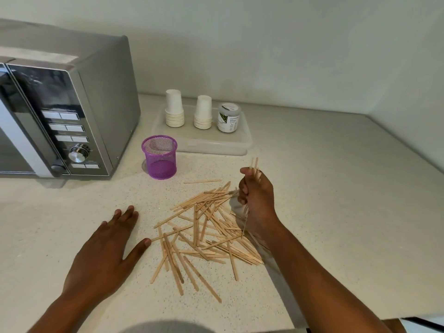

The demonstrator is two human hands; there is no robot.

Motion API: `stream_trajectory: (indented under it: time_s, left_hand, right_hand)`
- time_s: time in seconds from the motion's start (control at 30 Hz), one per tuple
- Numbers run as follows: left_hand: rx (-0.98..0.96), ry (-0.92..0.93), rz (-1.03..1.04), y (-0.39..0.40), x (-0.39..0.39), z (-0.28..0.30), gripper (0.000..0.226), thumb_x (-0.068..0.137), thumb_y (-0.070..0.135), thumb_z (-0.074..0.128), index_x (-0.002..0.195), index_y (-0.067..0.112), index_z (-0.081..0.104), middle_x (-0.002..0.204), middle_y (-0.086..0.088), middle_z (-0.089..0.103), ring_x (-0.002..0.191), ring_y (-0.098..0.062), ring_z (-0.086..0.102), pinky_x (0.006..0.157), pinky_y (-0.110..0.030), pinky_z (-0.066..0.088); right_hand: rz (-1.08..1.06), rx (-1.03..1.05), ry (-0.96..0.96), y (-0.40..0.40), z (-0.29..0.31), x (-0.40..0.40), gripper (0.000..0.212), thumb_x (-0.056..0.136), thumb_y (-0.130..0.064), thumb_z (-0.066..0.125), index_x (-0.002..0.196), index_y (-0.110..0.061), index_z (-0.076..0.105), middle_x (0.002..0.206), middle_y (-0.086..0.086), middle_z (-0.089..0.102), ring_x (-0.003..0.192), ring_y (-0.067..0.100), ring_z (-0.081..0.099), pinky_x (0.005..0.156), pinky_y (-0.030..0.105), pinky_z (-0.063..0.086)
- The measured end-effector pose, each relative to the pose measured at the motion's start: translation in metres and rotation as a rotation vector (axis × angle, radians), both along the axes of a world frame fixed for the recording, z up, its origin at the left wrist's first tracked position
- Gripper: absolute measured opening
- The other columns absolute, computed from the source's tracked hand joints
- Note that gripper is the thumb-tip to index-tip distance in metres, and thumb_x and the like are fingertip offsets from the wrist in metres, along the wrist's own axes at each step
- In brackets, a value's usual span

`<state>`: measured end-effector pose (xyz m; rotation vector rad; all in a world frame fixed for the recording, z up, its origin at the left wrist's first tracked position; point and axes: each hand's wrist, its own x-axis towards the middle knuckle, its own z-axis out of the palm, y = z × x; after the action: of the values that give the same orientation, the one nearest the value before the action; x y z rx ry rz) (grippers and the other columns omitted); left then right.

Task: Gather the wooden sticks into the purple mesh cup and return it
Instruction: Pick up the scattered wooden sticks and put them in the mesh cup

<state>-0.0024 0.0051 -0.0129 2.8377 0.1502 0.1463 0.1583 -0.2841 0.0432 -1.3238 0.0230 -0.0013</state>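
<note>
Beside one purple cup (159, 157), right fingers (243, 188) pinch two sticks (254, 164) (left fingers (125, 216) spread).

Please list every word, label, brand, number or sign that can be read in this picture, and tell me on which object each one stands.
No text can be read with certainty.
Small round jar with a grey lid and white-green label: there is print on the label and lid, but it is too blurred to quote.
Silver microwave oven's control panel: small captions by the buttons, too small to read.
Two stacks of white paper cups, purple mesh cup, wooden sticks: no text visible.
</note>
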Motion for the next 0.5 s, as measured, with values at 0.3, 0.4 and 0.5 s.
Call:
stream_trajectory:
  time_s: [0.3,0.4,0.5]
  left_hand:
    - [0.019,0.0,-0.01,0.003,0.001,-0.005,0.085,0.088,0.077,0.01,0.156,0.027,0.008,0.163,0.01,0.005,0.15,-0.007,-0.001,0.122,-0.036,0.013]
    - [0.033,0.002,-0.023,0.002,0.003,-0.006,0.086,0.089,0.076,0.01,0.156,0.024,0.01,0.163,0.007,0.005,0.151,-0.01,-0.002,0.123,-0.039,0.014]
    - [0.059,-0.022,-0.061,0.002,0.009,-0.005,0.083,0.091,0.072,0.011,0.157,0.021,0.011,0.164,0.005,0.005,0.151,-0.011,-0.005,0.123,-0.039,0.01]
  right_hand:
    - [0.033,-0.152,-0.078,-0.003,-0.015,-0.003,0.053,0.082,-0.05,0.073,0.069,-0.005,0.049,0.052,0.009,0.04,0.043,0.017,0.036,0.046,0.026,0.039]
    - [0.082,-0.259,-0.061,-0.006,-0.027,-0.007,0.066,0.079,-0.054,0.076,0.071,0.004,0.046,0.056,0.015,0.046,0.047,0.021,0.04,0.049,0.026,0.041]
    - [0.13,-0.28,-0.059,-0.006,-0.024,-0.007,0.07,0.08,-0.052,0.075,0.07,0.006,0.039,0.058,0.013,0.039,0.049,0.02,0.035,0.049,0.026,0.037]
